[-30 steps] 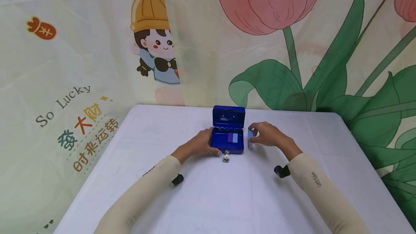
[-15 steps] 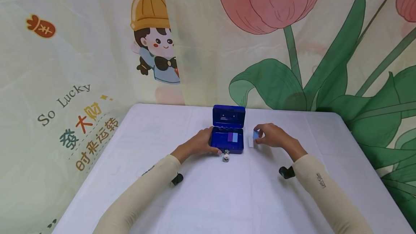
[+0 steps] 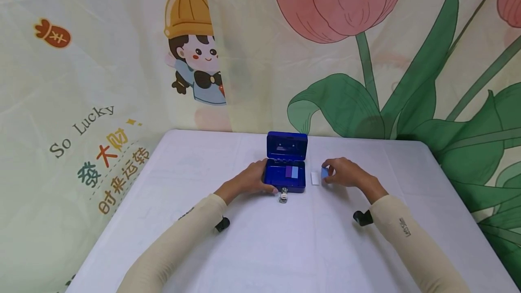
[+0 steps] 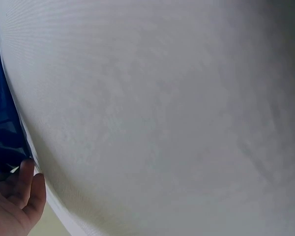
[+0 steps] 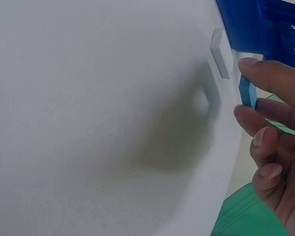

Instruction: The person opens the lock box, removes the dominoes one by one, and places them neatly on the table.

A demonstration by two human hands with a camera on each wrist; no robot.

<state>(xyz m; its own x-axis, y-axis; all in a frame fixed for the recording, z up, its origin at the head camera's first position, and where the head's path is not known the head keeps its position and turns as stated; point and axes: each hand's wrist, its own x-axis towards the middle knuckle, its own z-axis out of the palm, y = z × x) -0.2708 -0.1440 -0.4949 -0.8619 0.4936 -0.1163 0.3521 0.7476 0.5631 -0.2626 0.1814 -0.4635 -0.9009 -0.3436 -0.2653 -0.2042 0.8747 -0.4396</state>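
Observation:
In the head view, a dark blue metal cash box [image 3: 296, 190] stands on the table with its lid raised at the back. My left hand [image 3: 257, 178] grips the box's left side, thumb at the front corner; the left wrist view catches only that hand's fingers [image 4: 35, 194] at the box edge. Between thumb and fingers, my right hand [image 3: 343, 172] pinches a small light blue rectangular block [image 5: 248, 92], held to the right of the box. A flat white rectangular block [image 3: 315, 178] lies on the cloth between the box and this hand.
Inside the box, a purple block [image 3: 288, 171] and a light blue block [image 3: 295, 172] lie side by side. Keys or a metal latch piece [image 3: 283, 196] hang at its front. White cloth covers the table [image 3: 260, 248], and a printed curtain [image 3: 252, 58] rises behind it.
My right hand has moved right with the light blue block, away from over the white block, which now shows fully. The left hand and the box have stayed in place.

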